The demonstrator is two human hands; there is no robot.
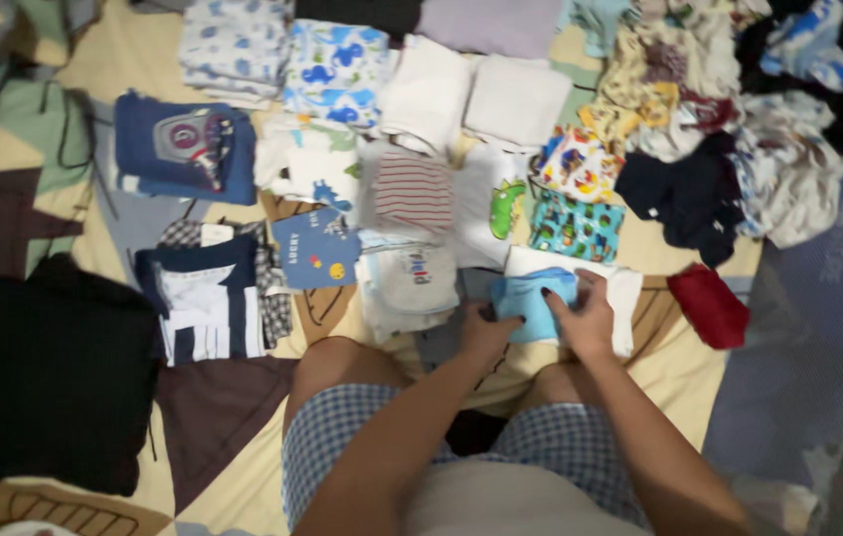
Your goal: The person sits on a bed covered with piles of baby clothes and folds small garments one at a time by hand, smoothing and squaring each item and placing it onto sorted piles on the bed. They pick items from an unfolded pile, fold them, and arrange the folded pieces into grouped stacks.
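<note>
Head view, single entry: light blue garment (533, 303), small, partly folded, lying on a white folded cloth (620, 288) directly ahead of the person's knees, on a patchwork quilt (124, 60). Left hand (484, 333) sits at the garment's near-left edge, fingers curled and closed on the fabric; right hand (588, 320) sits at its right edge, thumb and fingers closed on the blue cloth from above. Governing relation: the garment lies between the two hands, slightly farther from the body than either palm, its long axis running left to right across the view, so each hand holds one end; both are in contact, neither nearer than the other. Surroundings: folded grey-and-white pile (410, 288) just beside the left hand; blue patterned folded piece (576, 226) just beyond the garment; red folded item (707, 306) well to the right, apart from the right hand; navy striped folded shirt (205, 308) to the left; black folded cloth (49, 372) at far left; unfolded heap of mixed clothes (739, 129) at upper right. Checked shorts (342, 437) on the person's lap in the foreground.
</note>
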